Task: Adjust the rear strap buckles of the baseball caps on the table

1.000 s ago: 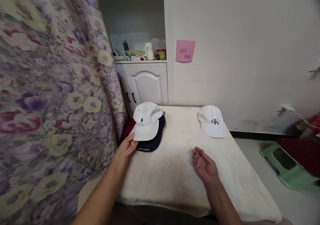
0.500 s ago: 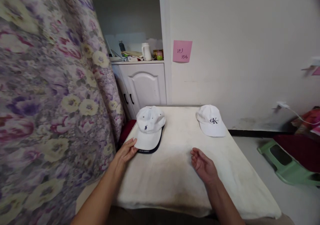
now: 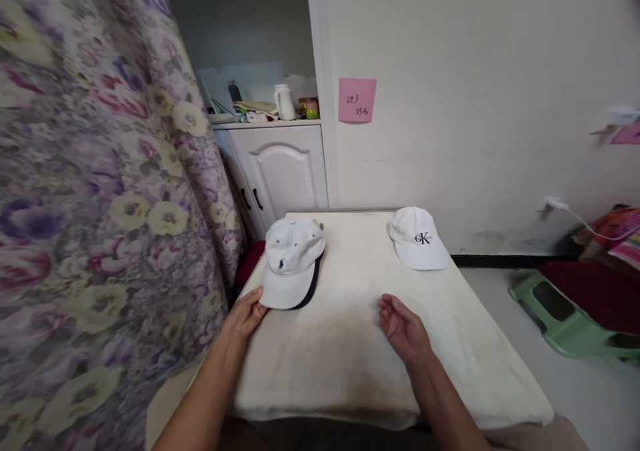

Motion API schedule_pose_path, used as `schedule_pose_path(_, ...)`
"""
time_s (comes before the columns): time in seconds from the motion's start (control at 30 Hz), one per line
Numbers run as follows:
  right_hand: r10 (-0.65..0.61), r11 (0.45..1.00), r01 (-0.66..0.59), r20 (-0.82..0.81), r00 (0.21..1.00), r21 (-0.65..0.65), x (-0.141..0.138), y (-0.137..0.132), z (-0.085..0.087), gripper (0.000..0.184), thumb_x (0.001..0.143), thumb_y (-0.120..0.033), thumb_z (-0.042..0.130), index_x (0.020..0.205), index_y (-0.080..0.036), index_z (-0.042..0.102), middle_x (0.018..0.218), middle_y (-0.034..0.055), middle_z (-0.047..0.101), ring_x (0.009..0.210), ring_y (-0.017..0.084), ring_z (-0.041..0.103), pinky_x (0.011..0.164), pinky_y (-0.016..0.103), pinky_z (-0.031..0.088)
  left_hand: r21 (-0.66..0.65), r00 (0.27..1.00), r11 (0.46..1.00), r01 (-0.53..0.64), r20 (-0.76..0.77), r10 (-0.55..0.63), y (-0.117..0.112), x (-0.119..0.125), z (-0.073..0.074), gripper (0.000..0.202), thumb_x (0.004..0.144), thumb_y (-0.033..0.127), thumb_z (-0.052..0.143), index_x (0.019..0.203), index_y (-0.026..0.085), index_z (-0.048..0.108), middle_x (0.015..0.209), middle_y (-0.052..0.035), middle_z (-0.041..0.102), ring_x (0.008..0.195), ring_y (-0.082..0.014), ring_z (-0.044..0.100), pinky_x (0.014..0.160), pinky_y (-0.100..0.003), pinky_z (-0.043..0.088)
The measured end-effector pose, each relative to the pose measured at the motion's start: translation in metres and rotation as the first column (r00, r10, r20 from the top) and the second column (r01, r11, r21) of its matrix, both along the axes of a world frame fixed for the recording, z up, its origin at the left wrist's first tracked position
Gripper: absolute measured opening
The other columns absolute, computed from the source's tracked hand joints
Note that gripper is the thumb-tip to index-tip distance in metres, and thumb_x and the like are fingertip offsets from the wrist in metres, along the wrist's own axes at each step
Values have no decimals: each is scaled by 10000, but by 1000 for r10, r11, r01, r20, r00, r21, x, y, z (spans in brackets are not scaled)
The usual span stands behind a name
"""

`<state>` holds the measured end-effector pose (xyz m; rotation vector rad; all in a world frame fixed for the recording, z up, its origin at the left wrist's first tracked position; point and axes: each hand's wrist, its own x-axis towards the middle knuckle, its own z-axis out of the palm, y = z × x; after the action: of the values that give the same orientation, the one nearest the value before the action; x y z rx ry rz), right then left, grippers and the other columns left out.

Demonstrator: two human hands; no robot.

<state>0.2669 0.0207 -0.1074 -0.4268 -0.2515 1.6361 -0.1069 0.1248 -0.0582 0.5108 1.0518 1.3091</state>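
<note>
A white cap with a small blue logo (image 3: 289, 259) lies stacked on a dark navy cap (image 3: 311, 281) at the table's left side; only the navy cap's edge shows. My left hand (image 3: 246, 314) rests at the white cap's brim, fingers stretched out and touching it. My right hand (image 3: 400, 325) lies on the white table (image 3: 350, 357) near the middle, palm up, fingers loosely curled and apart, holding nothing. A second white cap with dark letters (image 3: 416, 245) sits at the far right of the table, well beyond my right hand.
A floral curtain (image 3: 100, 191) hangs close on the left. Behind the table stand a white cabinet (image 3: 280, 171) with clutter on top and a wall with a pink note (image 3: 357, 100). A green stool (image 3: 565, 317) sits on the floor to the right.
The white cap has been slid over the navy cap until it nearly covers it. My left hand followed the brim. My right hand stayed put.
</note>
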Motion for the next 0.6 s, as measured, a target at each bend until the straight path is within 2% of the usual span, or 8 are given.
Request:
schedule_pose_path(0.3,-23,999,22,-25,999,-34,1,1,0,152,775,-138,762,921,-105,733,819,74,778,611,113,709,603,198,611,-42,986,999,-26,-164,19,-15,2,-3,110,841,42,647,879,143,627,697,-14,741,576,-155,715,584,-247,619)
schedule_pose_path(0.4,-23,999,22,-31,999,-41,1,1,0,154,769,-130,763,916,-97,732,814,80,777,605,114,709,602,199,611,-38,976,999,-22,-217,13,-21,2,-2,117,811,51,684,833,143,615,678,-7,722,551,-139,701,576,-226,610)
schedule_pose_path(0.6,-34,998,32,-35,999,-56,1,1,-2,145,770,-122,758,910,-97,732,800,76,773,602,110,708,616,192,609,-35,941,999,4,-339,-16,-25,0,-1,117,806,76,684,862,136,600,679,-40,714,522,-142,684,545,-245,605)
